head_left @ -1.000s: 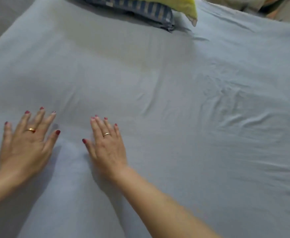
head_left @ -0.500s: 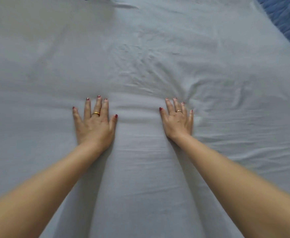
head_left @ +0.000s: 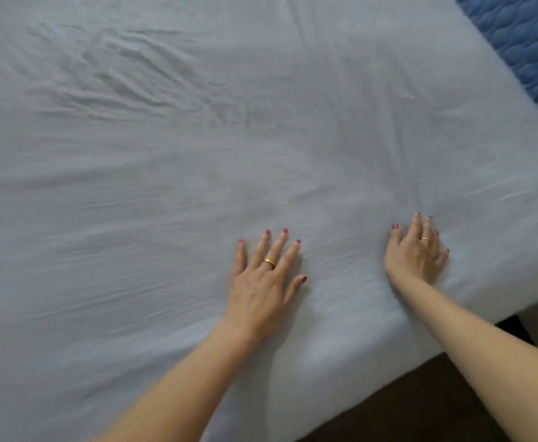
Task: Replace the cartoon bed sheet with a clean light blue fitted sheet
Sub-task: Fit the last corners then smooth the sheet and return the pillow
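your left hand (head_left: 262,275) lies flat on the light blue sheet (head_left: 172,186), fingers straight and spread, gripping nothing. your right hand (head_left: 417,253) presses palm-down too, fingers extended, close to the bed's near right corner. the sheet covers the whole mattress — creased toward the far left — with a dark blue quilt (head_left: 522,43) beyond its right edge.

Head cam, single view: looks fwd/down, close over light blue sheet (head_left: 197,154), slightly blurred.
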